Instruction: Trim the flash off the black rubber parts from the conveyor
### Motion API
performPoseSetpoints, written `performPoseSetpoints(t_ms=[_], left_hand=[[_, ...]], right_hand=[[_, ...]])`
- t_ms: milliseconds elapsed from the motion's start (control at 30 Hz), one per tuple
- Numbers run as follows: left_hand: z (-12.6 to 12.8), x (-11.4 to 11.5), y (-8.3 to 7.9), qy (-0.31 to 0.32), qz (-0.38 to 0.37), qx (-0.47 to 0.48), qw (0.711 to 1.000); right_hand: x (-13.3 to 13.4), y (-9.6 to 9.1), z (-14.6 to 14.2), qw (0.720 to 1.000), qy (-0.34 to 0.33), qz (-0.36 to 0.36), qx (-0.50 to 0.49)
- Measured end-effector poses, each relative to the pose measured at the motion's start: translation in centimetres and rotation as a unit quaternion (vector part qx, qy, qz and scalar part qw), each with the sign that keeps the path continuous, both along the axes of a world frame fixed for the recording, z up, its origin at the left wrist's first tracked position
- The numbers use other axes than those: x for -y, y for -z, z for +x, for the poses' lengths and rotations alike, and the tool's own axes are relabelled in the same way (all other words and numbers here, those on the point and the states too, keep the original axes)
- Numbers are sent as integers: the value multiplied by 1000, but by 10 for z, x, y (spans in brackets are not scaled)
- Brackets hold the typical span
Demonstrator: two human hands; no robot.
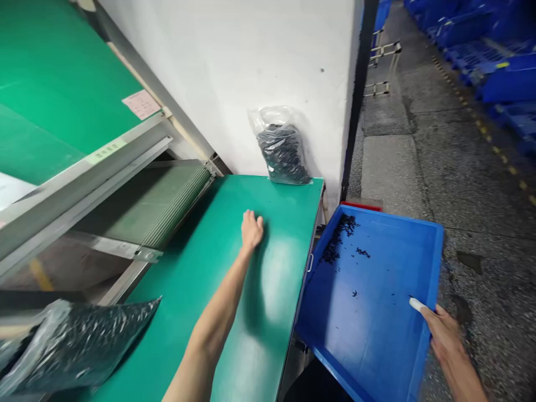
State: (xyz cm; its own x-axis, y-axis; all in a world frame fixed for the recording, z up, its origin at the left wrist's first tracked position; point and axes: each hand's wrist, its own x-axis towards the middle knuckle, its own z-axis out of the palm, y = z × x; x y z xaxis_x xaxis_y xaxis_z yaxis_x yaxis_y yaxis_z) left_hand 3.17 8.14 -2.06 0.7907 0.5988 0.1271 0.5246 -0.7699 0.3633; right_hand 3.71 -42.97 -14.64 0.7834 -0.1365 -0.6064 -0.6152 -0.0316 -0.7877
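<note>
My left hand [252,230] is over the green tabletop [234,192], its fingers curled in; whether anything is inside them is hidden. My right hand [447,333] grips the right rim of a large blue tray [377,324], the thumb over the edge and covered in white at its tip. Small black pieces [341,234] lie in the tray, mostly heaped along its far left side, with a few scattered on the bottom. Beyond my left hand, a clear plastic bag [285,153] full of black pieces leans upright against the white wall.
Another filled bag of dark contents [87,340] lies at the table's near left. A conveyor belt [146,195] ends beside the table, under a metal frame [84,178]. Part of a red container [362,206] shows behind the tray. Blue crates [502,78] stand across the concrete floor.
</note>
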Motion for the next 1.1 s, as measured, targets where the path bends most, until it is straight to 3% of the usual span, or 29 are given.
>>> performPoseSetpoints(t_ms=[100,167,233,300,400,467,500,567,667,733,867,1100], left_hand=[[67,-35,-9,-36,8,-1,999],[105,-23,-4,-27,5,-2,1000],[127,14,10,7,0,0,1000],[128,68,27,79,-8,9,997],[92,148,46,261,-60,55,962],[61,179,48,406,-135,59,902],[49,184,47,432,-150,57,887],[38,172,43,406,-165,65,896],[45,126,35,227,-137,71,962],[56,100,33,157,-92,47,982],[70,86,37,218,-16,38,975],[70,92,42,217,1,43,975]], right_hand=[[-12,-20,4,999,36,29,-28],[-13,-27,4,999,33,35,-16],[-11,-30,6,999,37,32,0],[-8,-28,10,999,42,26,11],[-8,-21,18,999,36,27,22],[-8,-15,22,999,29,34,24],[-6,-12,23,999,26,39,23],[4,-9,22,998,22,48,17],[41,-11,17,998,24,51,0],[74,-15,16,999,31,38,-17],[119,-17,22,998,40,-8,-56],[110,-8,28,995,-10,-41,-87]])
